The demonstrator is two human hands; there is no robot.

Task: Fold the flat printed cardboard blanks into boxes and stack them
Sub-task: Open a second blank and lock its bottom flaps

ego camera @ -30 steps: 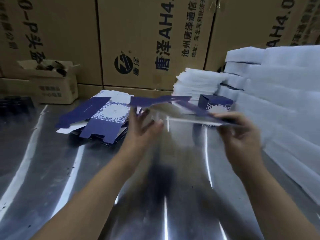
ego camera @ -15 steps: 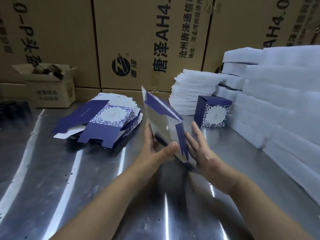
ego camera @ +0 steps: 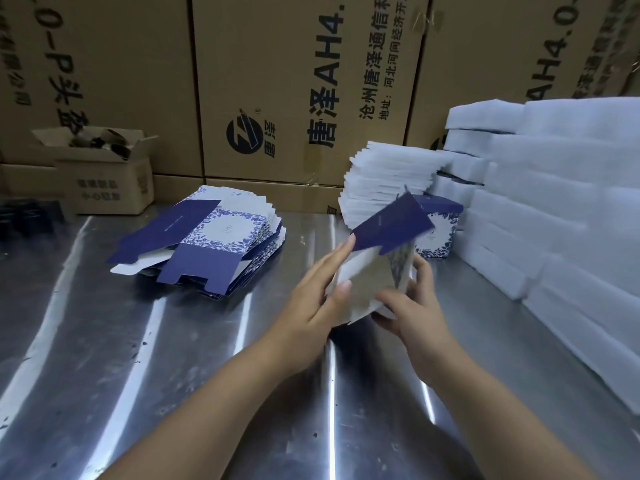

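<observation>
Blank (ego camera: 375, 271) now swings from tilted sheet into a half-open sleeve above the table (ego camera: 173, 358), left hand (ego camera: 311, 303) pinching one wall, right hand (ego camera: 414, 308) gripping the other: erecting step, next probably squaring and tucking flaps.

The long metal tabletop (ego camera: 104, 341) is bare and glossy, throwing back white streaks of light, though scuffed and flecked with dark specks. The heap of flat navy-and-white printed cardboard blanks (ego camera: 214, 244) looks smooth and matt, plain white card underneath. The half-folded navy blank (ego camera: 391, 221) shows a dull greyish-white inside. The stacked white foam sheets (ego camera: 554, 202) look soft and matt. The big brown corrugated cartons (ego camera: 277, 81) are rough board with shiny clear tape (ego camera: 426, 20).
</observation>
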